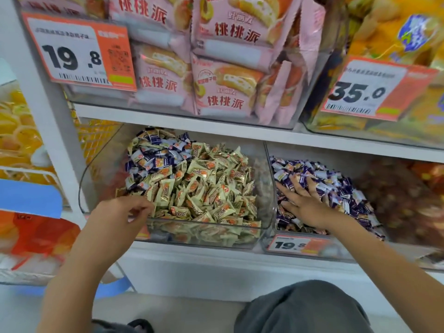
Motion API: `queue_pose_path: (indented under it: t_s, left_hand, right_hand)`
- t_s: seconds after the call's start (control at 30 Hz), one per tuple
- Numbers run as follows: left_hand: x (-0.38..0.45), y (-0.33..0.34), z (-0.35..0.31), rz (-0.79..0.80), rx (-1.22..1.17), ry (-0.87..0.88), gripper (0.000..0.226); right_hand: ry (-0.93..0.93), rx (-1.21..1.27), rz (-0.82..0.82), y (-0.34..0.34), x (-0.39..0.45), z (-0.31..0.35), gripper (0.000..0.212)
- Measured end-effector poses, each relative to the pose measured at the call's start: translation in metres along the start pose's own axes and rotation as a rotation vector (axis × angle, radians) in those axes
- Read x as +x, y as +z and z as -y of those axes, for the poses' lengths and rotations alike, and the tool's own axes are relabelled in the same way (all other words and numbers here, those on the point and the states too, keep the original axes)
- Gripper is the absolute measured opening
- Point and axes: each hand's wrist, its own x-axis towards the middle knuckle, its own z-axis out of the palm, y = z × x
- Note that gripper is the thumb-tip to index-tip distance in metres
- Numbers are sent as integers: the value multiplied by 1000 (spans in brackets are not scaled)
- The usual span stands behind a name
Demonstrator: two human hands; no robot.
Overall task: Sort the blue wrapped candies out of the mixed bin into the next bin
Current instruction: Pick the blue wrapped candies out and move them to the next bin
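Above the clear plastic mixed bin [264, 188] a white shelf [168, 116] carries pink pastry packets [225, 92] and an orange price tag [79, 51]. Blue wrapped candies [153, 157] lie at its back left, cream-gold ones [204, 188] in front. Over its low front rim the left hand [122, 212] hovers, fingers curled (holding nothing visible). Right of it, the right hand [305, 203] lies flat, fingers spread, on the next clear bin's [271, 241] blue pile [341, 188].

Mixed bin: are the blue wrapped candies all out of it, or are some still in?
Some still in. The mixed bin shows a cluster of blue wrapped candies at its back left, beside the cream ones.
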Motion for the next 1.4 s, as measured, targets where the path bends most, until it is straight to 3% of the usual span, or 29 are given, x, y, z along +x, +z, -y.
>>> queue_pose_path:
  t_s: [0.1, 0.17, 0.27, 0.4, 0.47, 0.57, 0.67, 0.77, 0.9, 0.97, 1.07, 1.17, 1.23, 1.4]
  left_hand:
    - [-4, -6, 1, -54, -24, -40, 19]
    - [-8, -9, 4, -89, -18, -69, 20]
    - [-13, -13, 9, -115, -29, -124, 25]
    - [-18, -23, 13, -149, -70, -179, 25]
    - [-20, -27, 17, -167, -60, -198, 23]
    - [-23, -31, 23, -156, -21, -202, 23]
    - [-24, -33, 31, -151, -57, -211, 27]
    - [-22, -32, 37, -124, -50, -186, 26]
    - [-20, -34, 43, -91, -61, -167, 25]
    - [-21, -36, 46, -97, -64, -174, 23]
    - [-20, -34, 45, -71, -52, -162, 20]
    - [-20, -34, 42, -58, -44, -155, 19]
    - [-20, -34, 42, -62, -42, -166, 19]
    - [-19, -32, 41, -57, -44, -201, 19]
  right_hand:
    - [-19, 32, -69, -3, -4, 9, 36]
    - [-58, 45, -318, -8, -20, 26, 37]
    - [-251, 138, -755, -14, -43, 68, 17]
    - [-458, 121, -903, -21, -40, 133, 13]
    - [-705, 56, -782, -16, -24, 167, 20]
    - [-987, -9, -230, -1, 1, 233, 22]
    - [-1086, -271, 74, 21, 34, 282, 25]
    - [-1059, -336, 192, 25, 60, 290, 15]
    - [-987, -380, 231, 3, 81, 274, 11]
    - [-973, -311, 170, -4, 86, 275, 10]
    - [-1038, -163, -71, 0, 93, 290, 49]
    - [-1012, -472, -173, 17, 103, 310, 82]
    - [-977, -680, -218, 28, 108, 317, 82]
    - [-1043, -736, -206, 33, 107, 322, 61]
